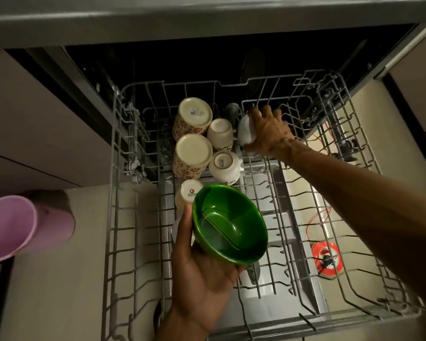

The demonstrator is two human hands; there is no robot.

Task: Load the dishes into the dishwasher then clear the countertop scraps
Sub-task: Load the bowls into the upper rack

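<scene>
Green and glossy, the round plastic bowl [230,223] sits nearest the camera, tipped with its mouth toward the viewer and cradled from below by the left hand [202,271], whose palm faces up, fingers curled under the base and thumb lying along the rim. It hangs above the front of the pulled-out grey wire dishwasher rack [113,242], not yet resting on any tine.

Further in, a cluster of upturned cups fills the left-centre rows: a small cream cup with a red logo on its base [190,193], two tall cream mugs with a red flower pattern [192,153], and two squat cream teacups [225,166].

Beyond them the right arm stretches across the rack, wrist bent down, and the right hand [266,130] grips a white rounded cup [245,129] from above, fingers wrapped over its side, setting it at the back row beside the other cups.

So the loading step is in hand, with the scraps still to come. The next move probably calls for releasing the white cup once it is steady, then turning the bowl face-down into the free tines on the right.
</scene>
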